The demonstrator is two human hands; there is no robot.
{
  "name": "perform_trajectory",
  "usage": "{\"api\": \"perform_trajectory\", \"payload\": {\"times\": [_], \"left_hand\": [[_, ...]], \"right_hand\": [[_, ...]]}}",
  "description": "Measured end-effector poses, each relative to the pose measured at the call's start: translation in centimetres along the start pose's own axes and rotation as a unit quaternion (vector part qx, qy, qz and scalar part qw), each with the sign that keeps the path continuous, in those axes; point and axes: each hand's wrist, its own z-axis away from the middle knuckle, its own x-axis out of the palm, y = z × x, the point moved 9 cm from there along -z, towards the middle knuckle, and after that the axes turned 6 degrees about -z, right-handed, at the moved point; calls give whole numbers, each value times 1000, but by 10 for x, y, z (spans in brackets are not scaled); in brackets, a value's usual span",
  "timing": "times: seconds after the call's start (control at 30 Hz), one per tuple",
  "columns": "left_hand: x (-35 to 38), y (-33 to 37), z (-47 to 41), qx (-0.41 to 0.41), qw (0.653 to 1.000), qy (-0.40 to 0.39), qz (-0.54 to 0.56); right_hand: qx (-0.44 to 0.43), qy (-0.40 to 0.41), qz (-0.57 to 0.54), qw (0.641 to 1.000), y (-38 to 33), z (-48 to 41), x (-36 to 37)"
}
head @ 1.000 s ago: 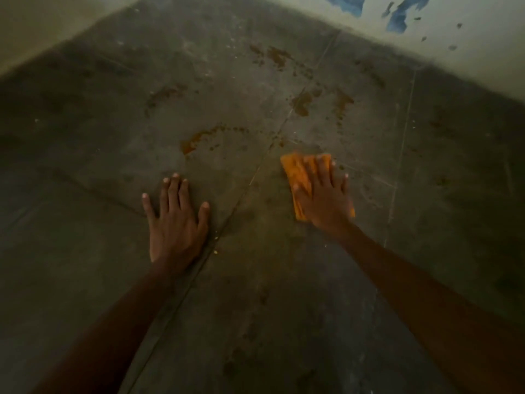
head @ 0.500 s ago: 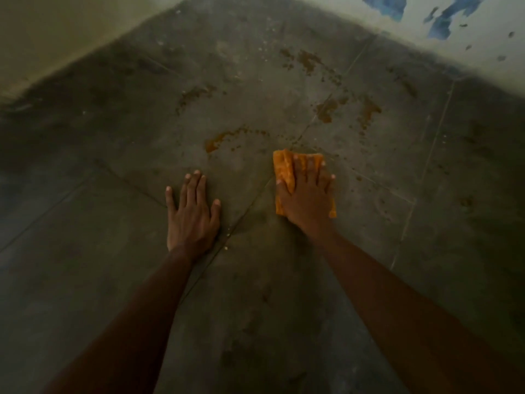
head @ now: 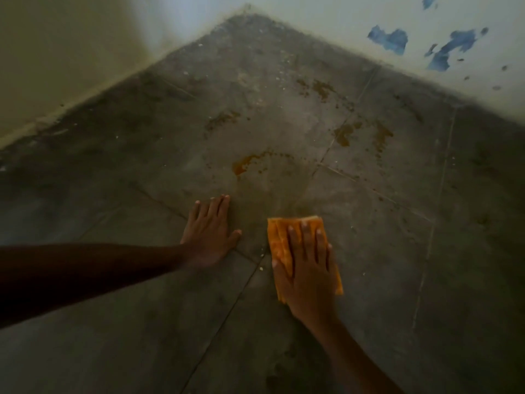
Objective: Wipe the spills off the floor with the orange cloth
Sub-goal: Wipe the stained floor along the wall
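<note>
While brown spills (head: 243,165) lie on the dark grey tiled floor (head: 397,280) near a corner, a folded orange cloth (head: 279,245) is pressed flat beneath the right hand (head: 308,275), fingers spread over it, not curled around it. Its creased edges show beyond the fingertips and both sides. The left hand (head: 210,234) is laid open, palm down, on bare tile just beside it.
</note>
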Motion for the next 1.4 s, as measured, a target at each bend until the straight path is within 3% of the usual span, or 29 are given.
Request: {"api": "perform_trajectory", "payload": {"times": [0.1, 0.2, 0.3, 0.4, 0.47, 0.57, 0.63, 0.67, 0.73, 0.83, 0.93, 1.0, 1.07, 1.17, 1.23, 1.27, 1.4], "left_hand": [[-29, -72, -8, -55, 998, 35, -16], [-35, -160, -8, -111, 990, 87, -7], [-27, -211, 11, -174, 975, 124, 56], [-30, -220, 22, -208, 961, 149, 101], [-32, -223, 22, -223, 955, 157, 113], [-26, -224, 18, -219, 960, 150, 93], [-23, -224, 16, -214, 961, 154, 89], [-23, -222, 16, -209, 961, 157, 86], [-28, -225, 17, -207, 960, 165, 89], [-30, -225, 17, -205, 959, 165, 102], [-30, -220, 12, -186, 966, 162, 76], [-27, -223, 12, -191, 965, 166, 66], [-25, -225, 12, -204, 962, 165, 72], [-24, -229, 15, -227, 958, 146, 95], [-28, -227, 17, -231, 957, 143, 106], [-28, -226, 18, -229, 958, 142, 101], [-23, -229, 12, -237, 957, 145, 80]], "right_hand": [[51, 0, -3, 999, 3, -11, 0], [107, 0, -9, 994, -16, -123, 7], [81, -16, -12, 997, -81, -210, 27], [-109, -58, 23, 992, -161, -142, 54], [-190, -76, -2, 979, -161, -88, 47], [-95, -73, 10, 993, -141, -170, 48], [-7, -60, 6, 998, -172, -249, 57], [-3, -65, 10, 998, -197, -263, 66], [-119, -83, 17, 989, -252, -240, 81], [-321, -125, 22, 939, -251, -138, 73], [-283, -107, 45, 952, -233, -190, 68], [-187, -85, 71, 976, -263, -265, 80], [-154, -74, 65, 983, -312, -297, 98], [-279, -117, 51, 952, -356, -253, 112], [-339, -125, 60, 931, -323, -209, 100], [-330, -121, 56, 934, -293, -199, 92], [-161, -82, 61, 982, -195, -275, 56]]}}
